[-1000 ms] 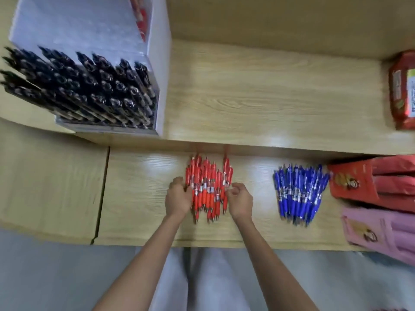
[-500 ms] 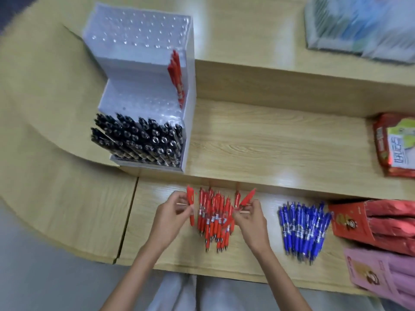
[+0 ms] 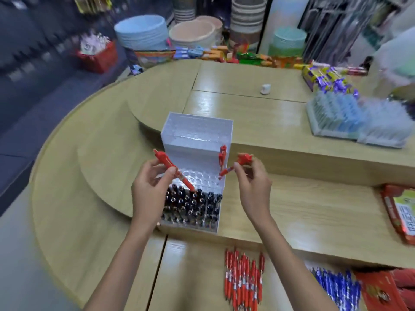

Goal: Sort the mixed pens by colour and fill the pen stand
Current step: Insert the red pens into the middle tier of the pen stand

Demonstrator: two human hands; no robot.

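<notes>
The stepped wooden counter (image 3: pixel 303 209) curved round on the left, and the white tiered pen stand (image 3: pixel 197 133) stood on its middle step, right at that step's front edge. Both bare forearms reached up from the near edge of the counter and were raised over the stand, one on each side, wrists bent slightly inward. The left hand (image 3: pixel 148 189) hovered above the stand's front left corner, thumb and curled fingers pinching a red pen (image 3: pixel 170 167) near its middle; the pen slanted, its clicker end up and to the left, its tip down to the right, just over the back row of black pens (image 3: pixel 190 205). Those black pens filled the front, lowest tier. The right hand (image 3: pixel 253 185) hung at the stand's right edge, fingertips pinching a second red pen (image 3: pixel 233 168) whose tip pointed down and left at the holes of the middle tier; whether it held more than one pen could not be told. A few red pens (image 3: pixel 222 156) stood along the right edge of the middle tier, the rest of its holes bare. On the lowest step, near the counter's near edge, lay a loose bundle of red pens (image 3: pixel 243 279), and just beside it to the right a bundle of blue pens (image 3: pixel 334 286).
</notes>
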